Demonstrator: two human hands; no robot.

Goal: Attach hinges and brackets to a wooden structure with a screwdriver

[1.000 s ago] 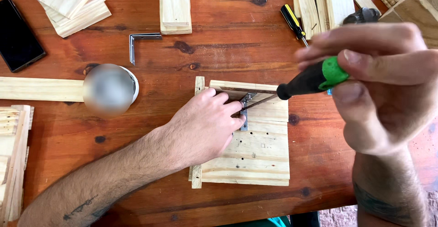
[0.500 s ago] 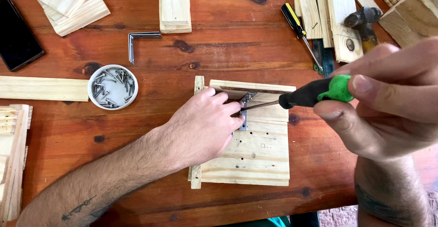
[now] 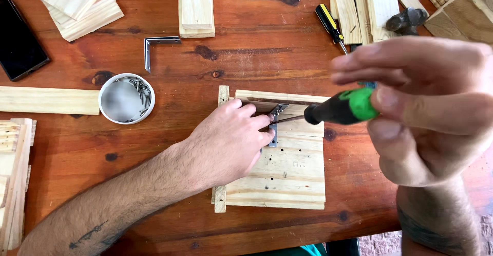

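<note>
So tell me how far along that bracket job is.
Done: the metal bracket sits on the wooden panel. In hand: left hand steadies it while right hand works the green-handled screwdriver. Left: empty holes in the panel; second bracket lies unused.

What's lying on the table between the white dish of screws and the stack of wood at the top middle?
In the head view, a loose metal corner bracket lies between the white dish and the wood stack, on bare table.
</note>
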